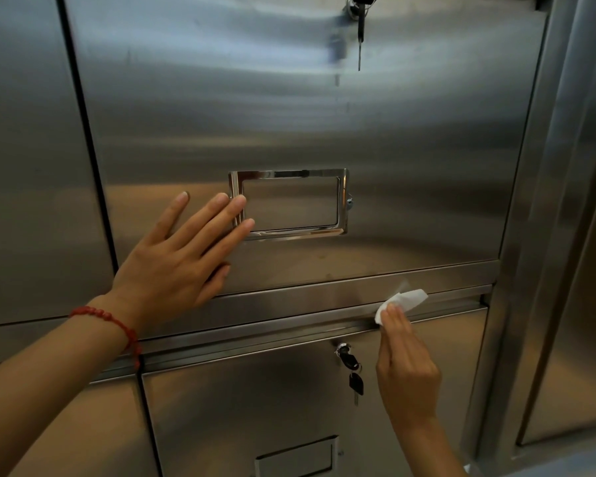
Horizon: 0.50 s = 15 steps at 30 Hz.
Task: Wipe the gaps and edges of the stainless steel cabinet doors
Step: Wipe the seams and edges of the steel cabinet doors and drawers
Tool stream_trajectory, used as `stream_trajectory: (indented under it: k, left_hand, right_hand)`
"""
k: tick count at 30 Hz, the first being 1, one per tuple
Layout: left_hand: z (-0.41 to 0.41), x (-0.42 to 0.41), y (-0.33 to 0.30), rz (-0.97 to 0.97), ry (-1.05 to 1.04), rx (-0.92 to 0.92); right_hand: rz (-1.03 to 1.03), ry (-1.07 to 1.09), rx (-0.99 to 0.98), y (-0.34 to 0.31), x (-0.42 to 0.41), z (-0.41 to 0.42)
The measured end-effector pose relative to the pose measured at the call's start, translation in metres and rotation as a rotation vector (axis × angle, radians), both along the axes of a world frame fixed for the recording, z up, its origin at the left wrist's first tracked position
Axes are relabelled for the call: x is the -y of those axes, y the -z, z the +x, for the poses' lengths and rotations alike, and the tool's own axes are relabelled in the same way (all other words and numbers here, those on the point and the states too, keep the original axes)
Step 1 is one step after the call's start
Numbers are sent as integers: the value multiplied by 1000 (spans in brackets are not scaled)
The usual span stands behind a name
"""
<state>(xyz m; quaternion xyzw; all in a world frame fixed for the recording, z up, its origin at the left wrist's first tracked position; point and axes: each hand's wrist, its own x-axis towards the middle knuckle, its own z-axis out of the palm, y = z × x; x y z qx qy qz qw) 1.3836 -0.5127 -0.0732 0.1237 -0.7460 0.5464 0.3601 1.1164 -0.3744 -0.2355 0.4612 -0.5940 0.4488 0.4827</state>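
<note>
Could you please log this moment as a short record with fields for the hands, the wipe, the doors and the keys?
left hand: flat on the upper door, fingertips at the label frame
right hand: presses the wipe into the gap above the lower door
wipe: white, crumpled, at the right part of the gap
keys: one key hangs in the lower door's lock, another in the upper lock
bracelet: red beads, left wrist
</note>
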Motion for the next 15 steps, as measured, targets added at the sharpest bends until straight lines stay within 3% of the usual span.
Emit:
stream_trajectory:
  k: [6, 15]
  left_hand:
    - [-1, -3, 0, 4, 3, 0]
    - [0, -1, 0, -4, -4, -2]
  right_hand:
    - [-23, 48, 92, -6, -6, -17]
    - [-7, 52, 65, -5, -6, -17]
